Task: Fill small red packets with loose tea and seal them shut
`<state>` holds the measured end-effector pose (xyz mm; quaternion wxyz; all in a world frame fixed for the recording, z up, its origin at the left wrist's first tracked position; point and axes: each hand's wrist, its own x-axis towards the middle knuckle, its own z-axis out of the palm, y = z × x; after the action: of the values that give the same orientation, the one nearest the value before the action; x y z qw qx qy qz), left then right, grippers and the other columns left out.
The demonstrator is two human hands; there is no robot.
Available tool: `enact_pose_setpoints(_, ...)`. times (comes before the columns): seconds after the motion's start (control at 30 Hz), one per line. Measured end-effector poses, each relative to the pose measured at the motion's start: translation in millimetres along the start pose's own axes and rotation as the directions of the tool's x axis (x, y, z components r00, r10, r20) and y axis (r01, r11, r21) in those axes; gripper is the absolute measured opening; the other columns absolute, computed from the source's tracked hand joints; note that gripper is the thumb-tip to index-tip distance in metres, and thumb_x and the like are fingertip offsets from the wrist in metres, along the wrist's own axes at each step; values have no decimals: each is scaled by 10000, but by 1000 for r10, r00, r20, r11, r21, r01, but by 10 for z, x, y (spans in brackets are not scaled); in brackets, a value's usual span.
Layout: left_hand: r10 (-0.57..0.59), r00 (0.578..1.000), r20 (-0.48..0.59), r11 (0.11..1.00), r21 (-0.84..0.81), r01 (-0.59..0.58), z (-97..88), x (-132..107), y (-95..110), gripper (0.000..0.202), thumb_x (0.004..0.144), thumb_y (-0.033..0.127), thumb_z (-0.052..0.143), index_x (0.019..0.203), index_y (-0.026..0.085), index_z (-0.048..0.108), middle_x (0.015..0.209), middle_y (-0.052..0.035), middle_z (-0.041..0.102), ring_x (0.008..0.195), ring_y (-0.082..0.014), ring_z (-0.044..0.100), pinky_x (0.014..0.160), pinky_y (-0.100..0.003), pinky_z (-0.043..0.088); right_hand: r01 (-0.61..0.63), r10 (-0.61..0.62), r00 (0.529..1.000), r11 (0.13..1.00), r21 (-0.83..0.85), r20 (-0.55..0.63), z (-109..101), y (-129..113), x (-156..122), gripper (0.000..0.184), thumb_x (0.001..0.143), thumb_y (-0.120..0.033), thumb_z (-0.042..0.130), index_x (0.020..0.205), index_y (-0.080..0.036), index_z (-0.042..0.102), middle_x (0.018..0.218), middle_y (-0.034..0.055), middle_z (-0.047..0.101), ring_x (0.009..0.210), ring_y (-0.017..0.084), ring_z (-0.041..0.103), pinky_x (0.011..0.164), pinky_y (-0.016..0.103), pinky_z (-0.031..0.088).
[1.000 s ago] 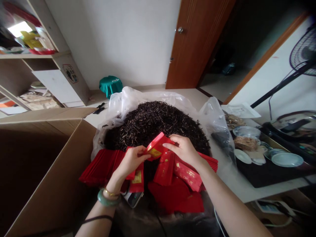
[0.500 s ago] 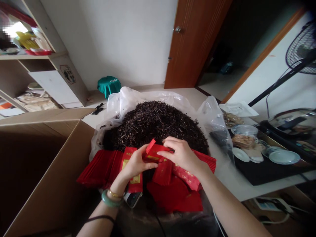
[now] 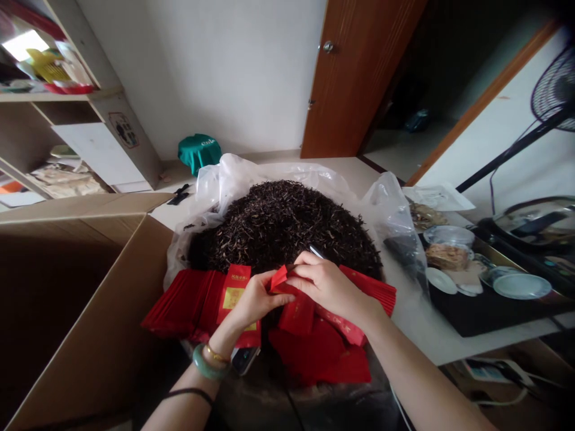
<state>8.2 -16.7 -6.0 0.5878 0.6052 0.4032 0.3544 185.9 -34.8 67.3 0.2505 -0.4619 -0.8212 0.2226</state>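
Note:
In front of a heap of dark, loose tea leaves [image 3: 287,221], both my hands grip one small red packet [image 3: 279,278]. My left hand [image 3: 258,299] is closed on its left side, thumb below. My right hand [image 3: 323,278], fingers pinched, has hold of its right side and hides much of it. A thin pale, silvery edge [image 3: 317,252] pokes out behind my right knuckles; what it belongs to is hidden. Under my hands lie flat red packets [image 3: 309,353]. Rows of red packets stand at the left [image 3: 179,302] and right [image 3: 371,292].
A clear plastic bag [image 3: 395,209] lines the heap. At the left is an open cardboard box [image 3: 130,287]; a phone [image 3: 245,359] lies near my left wrist. Dishes [image 3: 518,284] stand on a black mat [image 3: 471,320] at the right, below a fan [image 3: 557,90].
The red packet has turned, so less of its face shows between my hands. The pale edge has appeared behind my right hand. My left hand has shifted slightly right.

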Motion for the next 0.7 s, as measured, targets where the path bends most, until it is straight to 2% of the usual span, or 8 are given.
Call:
enact_pose_setpoints(0.07,-49,999,23,998,-36,50,9,2,11,452,575,376,839,909,108,691,828,-43,724,749,-186,633,720,-288,515,17,-16,998,1000,11,-54,18,20,9,120,883,-212,606,890,-193,724,863,35,641,776,148,644,755,266,508)
enact_pose_setpoints(0.13,-83,996,44,992,-88,87,19,-3,46,486,564,390,846,925,106,687,843,-54,730,753,-194,646,722,-295,522,16,-7,988,998,57,-157,48,48,22,57,840,-204,658,880,-192,696,854,30,665,786,155,650,748,263,511)
enact_pose_setpoints(0.23,-63,998,20,980,-188,66,38,-18,126,572,565,408,848,1022,123,656,931,-76,734,828,-220,671,752,-310,535,-61,102,960,985,160,-262,109,90,40,206,760,-151,719,944,-206,644,829,1,690,744,147,659,698,248,518)
enact_pose_setpoints(0.33,-21,995,-93,966,-260,-4,43,-29,184,583,614,442,813,1089,157,632,992,-87,734,906,-232,681,790,-317,538,-132,183,956,966,221,-230,165,119,50,340,736,-129,721,1050,-217,623,749,-32,684,641,124,646,639,234,514)
enact_pose_setpoints(0.4,-7,984,-180,972,-231,-35,35,-30,194,482,630,459,792,988,156,680,936,-82,746,887,-228,685,792,-311,536,-142,190,960,963,229,-207,191,130,54,341,732,-147,725,1056,-216,645,738,-30,691,630,121,645,643,234,515)
enact_pose_setpoints(0.5,-1,959,-282,988,-151,-43,19,-29,177,344,641,455,774,785,147,724,790,-65,749,800,-215,682,749,-292,533,-179,233,954,947,268,-188,201,149,67,262,720,-189,739,977,-207,697,785,0,725,679,140,668,660,242,521)
enact_pose_setpoints(0.63,-12,937,-349,985,-168,-50,20,-28,156,297,638,419,779,754,150,732,715,-39,732,714,-181,662,692,-262,519,-249,301,945,917,313,-131,173,187,95,78,732,-241,732,787,-186,730,746,20,739,687,165,679,651,254,513)
enact_pose_setpoints(0.7,-18,932,-362,976,-207,-62,35,-32,156,289,632,410,787,739,151,718,722,-32,728,709,-168,656,692,-251,510,-239,293,946,920,310,-139,157,201,103,63,733,-244,734,724,-182,729,710,18,728,666,161,668,631,250,499)
